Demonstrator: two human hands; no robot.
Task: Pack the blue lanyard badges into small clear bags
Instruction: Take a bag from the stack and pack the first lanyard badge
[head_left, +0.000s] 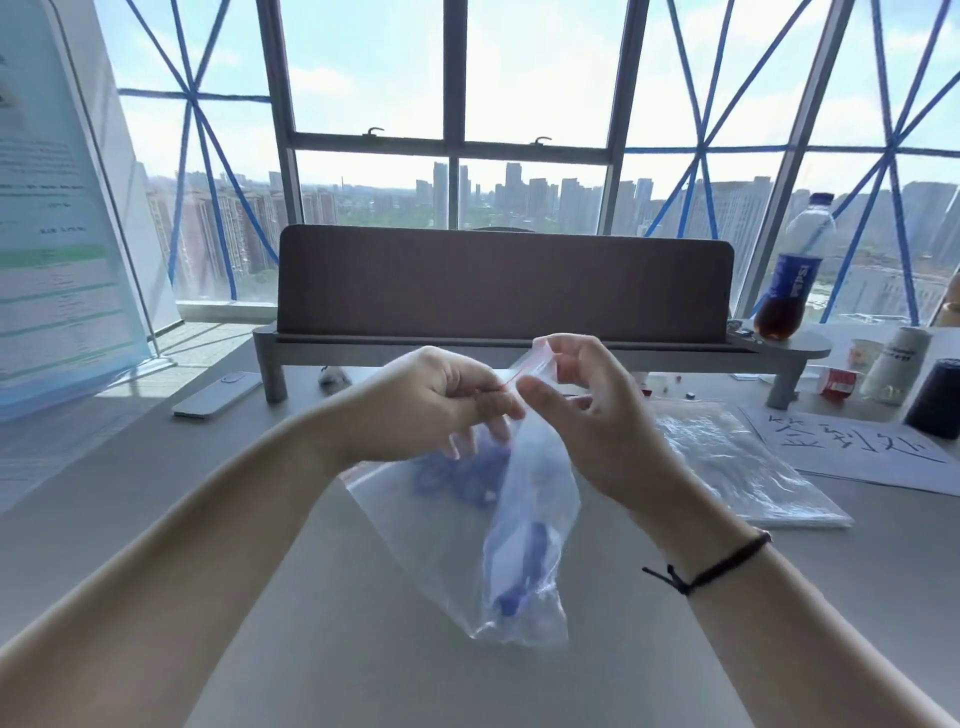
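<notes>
A small clear zip bag (530, 519) with a red seal line hangs above the table between both hands. A blue lanyard badge (522, 571) shows through it, low in the bag. My left hand (436, 405) pinches the bag's top edge at the left end of the seal. My right hand (587, 410) pinches the top edge at the right, thumb and fingers curled on the strip. Behind the bag lies a larger clear bag (415, 499) on the table with more blue lanyards (452, 473) inside.
A stack of clear bags (737, 467) lies to the right, beside a paper sheet with handwriting (852, 447). A desk shelf with a dark panel (504, 291) stands behind. A Pepsi bottle (795, 270), cups and a dark spool (935, 400) sit far right; a sign stand (57, 218) at left.
</notes>
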